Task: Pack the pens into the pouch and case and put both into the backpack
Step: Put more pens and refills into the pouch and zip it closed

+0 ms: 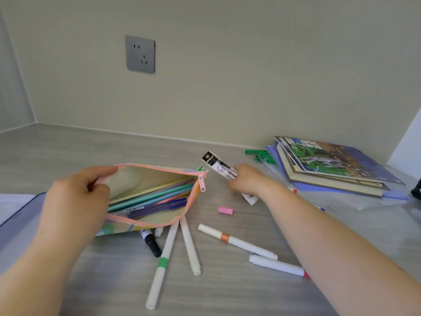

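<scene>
A cream pouch [145, 181] with a pink zipper lies open on the desk, with several pastel and purple pens [157, 199] inside. My left hand [77, 199] pinches its upper edge and holds the mouth open. Just right of the pouch, my right hand [246, 181] grips a pack of pens [218, 166] in a clear wrapper with a black header. Loose white markers lie in front: one with a green band [161, 263], a plain one [190, 247], an orange-banded one [237, 241], a red-tipped one [278, 265], and a black one [150, 244] half under the pouch.
A pink eraser [225, 210] lies between the pouch and my right arm. A stack of books and blue folders [330, 167] sits at the right, green sticks [262, 155] beside it. A translucent grey case [16, 215] is at the left edge. A wall socket [140, 54] is behind.
</scene>
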Available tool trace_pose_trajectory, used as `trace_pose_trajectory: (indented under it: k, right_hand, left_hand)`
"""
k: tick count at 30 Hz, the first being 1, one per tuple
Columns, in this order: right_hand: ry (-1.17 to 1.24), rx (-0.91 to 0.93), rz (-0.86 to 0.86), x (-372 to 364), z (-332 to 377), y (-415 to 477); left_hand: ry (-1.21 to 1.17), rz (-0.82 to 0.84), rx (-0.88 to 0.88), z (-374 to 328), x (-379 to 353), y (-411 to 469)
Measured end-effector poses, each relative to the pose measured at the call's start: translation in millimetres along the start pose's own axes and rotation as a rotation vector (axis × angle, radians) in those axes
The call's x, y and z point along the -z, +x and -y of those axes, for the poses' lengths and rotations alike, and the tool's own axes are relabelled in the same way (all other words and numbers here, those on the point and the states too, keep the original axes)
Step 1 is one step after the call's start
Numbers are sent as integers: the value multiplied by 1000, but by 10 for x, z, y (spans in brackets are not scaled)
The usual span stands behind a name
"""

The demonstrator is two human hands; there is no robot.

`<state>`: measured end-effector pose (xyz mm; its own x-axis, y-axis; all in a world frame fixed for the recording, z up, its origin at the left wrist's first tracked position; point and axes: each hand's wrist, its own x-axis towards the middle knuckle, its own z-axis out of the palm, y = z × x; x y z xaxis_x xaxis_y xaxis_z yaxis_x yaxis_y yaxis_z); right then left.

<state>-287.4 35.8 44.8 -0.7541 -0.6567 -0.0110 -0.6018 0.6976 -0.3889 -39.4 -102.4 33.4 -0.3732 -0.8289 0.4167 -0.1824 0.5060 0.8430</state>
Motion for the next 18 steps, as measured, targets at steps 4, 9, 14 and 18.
trace_pose_trajectory:
  k: [4, 9, 14, 18]
  right_hand:
    - [74, 42, -99, 92, 105, 117]
    - [47, 201, 53, -9, 338, 333]
    - [20, 254, 182, -229, 439, 565]
    - [-44, 262, 248, -191, 481, 616]
  left_hand:
    - [-4, -9, -7, 50, 16, 29]
    - [38, -2, 54, 83, 20, 62]
    - [53, -24, 87, 123, 49, 69]
    - [67, -21, 103, 129, 46, 86]
